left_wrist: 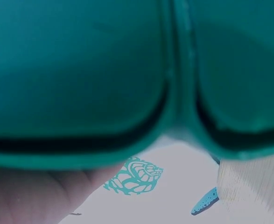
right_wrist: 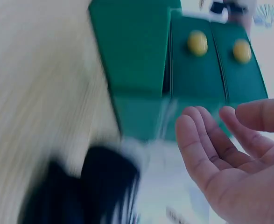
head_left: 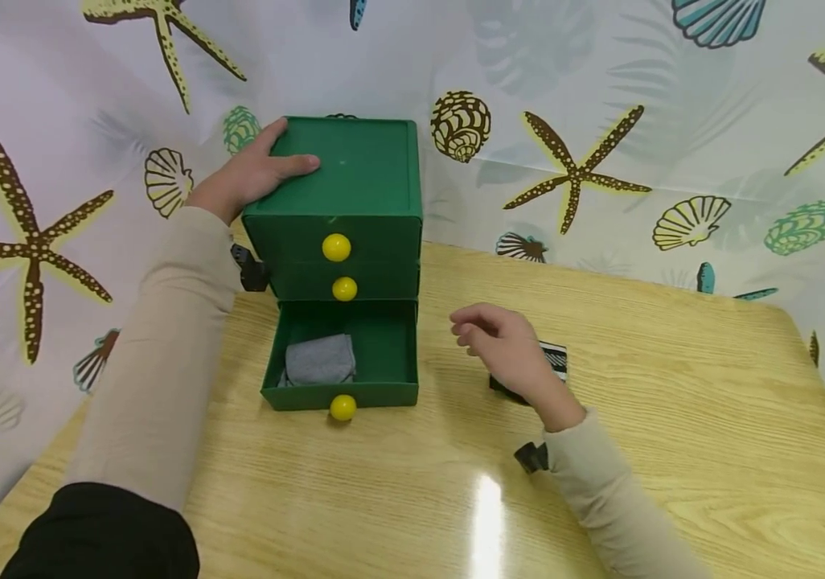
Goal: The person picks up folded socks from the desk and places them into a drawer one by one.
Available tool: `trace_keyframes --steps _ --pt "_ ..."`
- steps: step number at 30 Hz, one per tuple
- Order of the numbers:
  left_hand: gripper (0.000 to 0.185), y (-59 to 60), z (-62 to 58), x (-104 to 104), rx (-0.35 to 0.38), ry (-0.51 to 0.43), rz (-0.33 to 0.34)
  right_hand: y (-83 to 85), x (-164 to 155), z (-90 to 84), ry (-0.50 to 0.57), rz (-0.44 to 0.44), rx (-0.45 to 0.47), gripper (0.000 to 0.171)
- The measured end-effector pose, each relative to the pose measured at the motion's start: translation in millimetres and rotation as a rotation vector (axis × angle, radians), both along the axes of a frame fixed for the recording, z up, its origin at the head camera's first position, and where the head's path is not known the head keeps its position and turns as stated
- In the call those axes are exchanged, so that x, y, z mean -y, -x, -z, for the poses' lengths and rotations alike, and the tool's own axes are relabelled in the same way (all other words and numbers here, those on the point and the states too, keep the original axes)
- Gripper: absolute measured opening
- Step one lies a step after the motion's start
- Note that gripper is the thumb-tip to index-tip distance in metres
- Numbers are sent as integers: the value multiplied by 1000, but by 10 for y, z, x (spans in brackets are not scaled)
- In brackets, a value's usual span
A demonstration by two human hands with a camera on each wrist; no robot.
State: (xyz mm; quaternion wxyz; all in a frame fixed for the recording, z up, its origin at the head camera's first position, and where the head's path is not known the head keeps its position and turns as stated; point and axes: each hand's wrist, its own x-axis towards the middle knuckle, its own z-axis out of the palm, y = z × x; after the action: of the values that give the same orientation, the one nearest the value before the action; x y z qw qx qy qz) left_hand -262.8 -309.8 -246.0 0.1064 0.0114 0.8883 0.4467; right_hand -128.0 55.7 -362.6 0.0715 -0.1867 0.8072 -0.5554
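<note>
A green drawer cabinet [head_left: 343, 173] with yellow round knobs stands at the back of the table. My left hand [head_left: 256, 170] holds its top left edge, the thumb lying on the top; the other fingers are partly hidden behind the cabinet in the left wrist view. The bottom drawer [head_left: 387, 354] is pulled out, with a folded grey cloth [head_left: 322, 359] in its left part. My right hand [head_left: 510, 350] hovers right of this drawer, fingers loosely bent and holding nothing. Partly hidden beneath it lies a black item with white stripes [head_left: 556, 359], blurred in the right wrist view.
The two upper drawers, with yellow knobs [head_left: 336, 248], are closed. Behind the wooden table [head_left: 673, 386] hangs a white cloth printed with shells and starfish [head_left: 575, 170]. Wood surface extends to the right and front of the cabinet.
</note>
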Motion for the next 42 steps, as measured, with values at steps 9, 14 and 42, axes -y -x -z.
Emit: trace_keyframes --steps 9,14,42 --pt "100 27 21 13 9 -9 -3 44 -915 215 -168 115 34 26" --pt "99 8 25 42 7 -19 -2 68 -998 400 -286 33 107 19" --pt "101 19 1 -2 10 -33 -5 34 -789 449 109 109 188 31"
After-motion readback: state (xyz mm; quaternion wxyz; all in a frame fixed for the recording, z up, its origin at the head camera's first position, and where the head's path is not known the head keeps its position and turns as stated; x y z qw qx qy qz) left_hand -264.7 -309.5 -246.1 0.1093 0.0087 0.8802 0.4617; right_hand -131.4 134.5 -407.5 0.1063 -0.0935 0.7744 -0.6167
